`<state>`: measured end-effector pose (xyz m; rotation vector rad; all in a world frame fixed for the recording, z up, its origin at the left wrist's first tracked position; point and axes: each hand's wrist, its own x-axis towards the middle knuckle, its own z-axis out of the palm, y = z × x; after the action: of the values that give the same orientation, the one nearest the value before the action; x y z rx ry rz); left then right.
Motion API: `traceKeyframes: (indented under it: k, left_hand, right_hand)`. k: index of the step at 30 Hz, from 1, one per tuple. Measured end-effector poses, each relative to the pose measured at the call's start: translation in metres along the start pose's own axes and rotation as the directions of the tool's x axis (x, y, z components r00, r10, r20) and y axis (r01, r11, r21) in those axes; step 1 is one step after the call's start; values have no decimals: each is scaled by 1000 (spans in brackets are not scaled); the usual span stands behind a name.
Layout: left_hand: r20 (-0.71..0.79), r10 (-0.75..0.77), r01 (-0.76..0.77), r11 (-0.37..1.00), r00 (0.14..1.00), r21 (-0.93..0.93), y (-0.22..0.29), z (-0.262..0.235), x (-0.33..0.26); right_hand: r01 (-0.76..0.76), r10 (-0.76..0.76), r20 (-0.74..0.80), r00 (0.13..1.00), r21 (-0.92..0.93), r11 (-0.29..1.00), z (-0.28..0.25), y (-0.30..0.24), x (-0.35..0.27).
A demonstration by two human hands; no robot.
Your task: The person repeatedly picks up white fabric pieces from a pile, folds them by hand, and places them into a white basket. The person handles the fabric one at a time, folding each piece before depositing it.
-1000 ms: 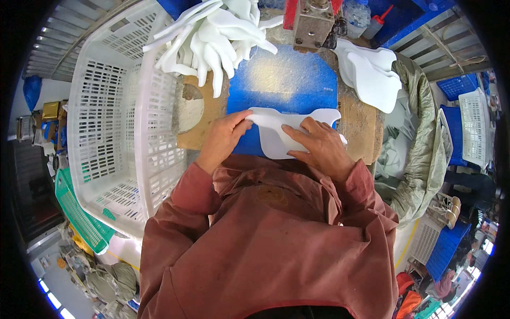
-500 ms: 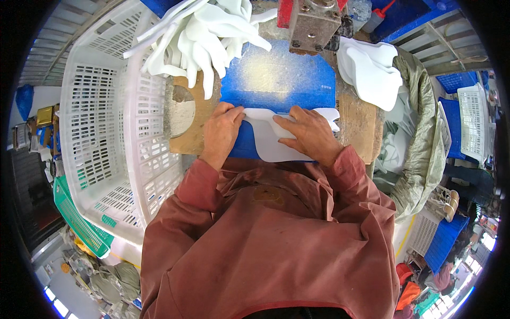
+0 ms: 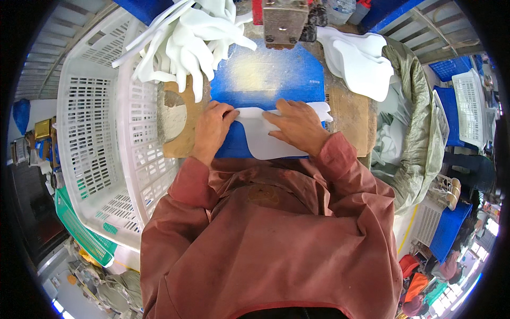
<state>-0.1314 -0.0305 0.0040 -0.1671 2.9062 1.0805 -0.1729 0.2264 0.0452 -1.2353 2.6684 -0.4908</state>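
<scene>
A flat, curved white sheet piece (image 3: 260,141), foam-like, lies along the near edge of a blue board (image 3: 265,69). My left hand (image 3: 211,127) pinches its left end between thumb and fingers. Bent over its right part, my right hand (image 3: 298,126) grips it, hiding some of the sheet under the fingers. Lobed white ends (image 3: 322,110) stick out past the right hand; whether they belong to the same piece I cannot tell. Beyond the board, at the far left, rises a tangled heap of white cut pieces (image 3: 199,40). A neater stack of white pieces (image 3: 356,61) lies at the far right.
A metal machine head (image 3: 284,24) hangs over the board's far edge. Brown cardboard (image 3: 350,119) flanks the board. White slatted crates (image 3: 93,122) stand on the left, a green crate (image 3: 79,228) below them. To the right, a grey-green sack (image 3: 419,117) holds pale scraps.
The whole view has shifted slightly, so the machine, board and heaps appear farther left. Both hands keep about the same hold on the white sheet piece.
</scene>
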Motion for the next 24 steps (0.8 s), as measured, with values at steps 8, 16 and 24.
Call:
traceKeyframes:
  k: [8,16,24]
  left_hand:
    - [-117,225,-210,969,967,129,29,3,-2]
    - [70,206,-210,976,976,56,50,30,1]
    - [-22,404,-403,914,914,52,55,39,-9]
  right_hand:
    - [27,-25,33,999,-34,999,7,6,1]
    - [24,-18,-54,998,113,993,-12,18,-30]
    - [-326,596,46,802,870,370,0,44,-84]
